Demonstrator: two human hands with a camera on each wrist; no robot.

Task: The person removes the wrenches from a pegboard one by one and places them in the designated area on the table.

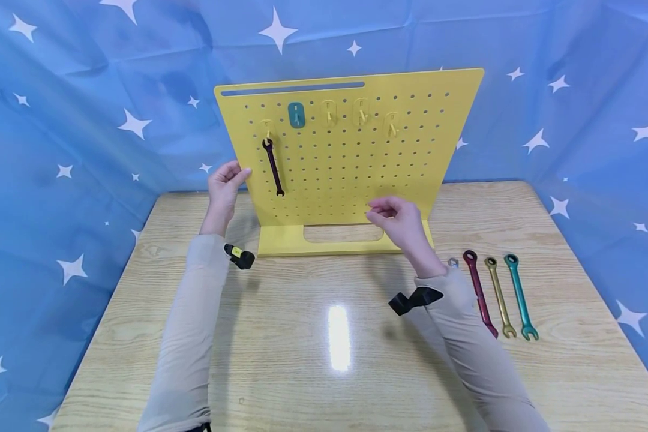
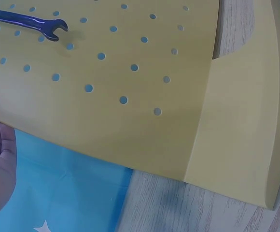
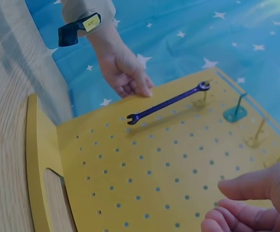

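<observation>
A yellow pegboard (image 1: 345,156) stands upright on its base. My left hand (image 1: 225,191) holds its left edge, thumb at the front and fingers behind. A dark purple wrench (image 1: 273,168) hangs by its upper end from a yellow hook (image 1: 267,129) near that edge. To the right of this hook sits a teal hook (image 1: 297,115). In front of the board's lower right part, my right hand (image 1: 399,222) has loosely bent fingers and nothing in them; the right wrist view shows a gap between thumb (image 3: 246,186) and fingers.
Three more yellow hooks, one of them at the right (image 1: 392,127), line the board's upper part. Right of the right forearm lie a red wrench (image 1: 480,294), a gold wrench (image 1: 500,297) and a green wrench (image 1: 521,297). A silver wrench (image 1: 453,262) is mostly hidden by the sleeve.
</observation>
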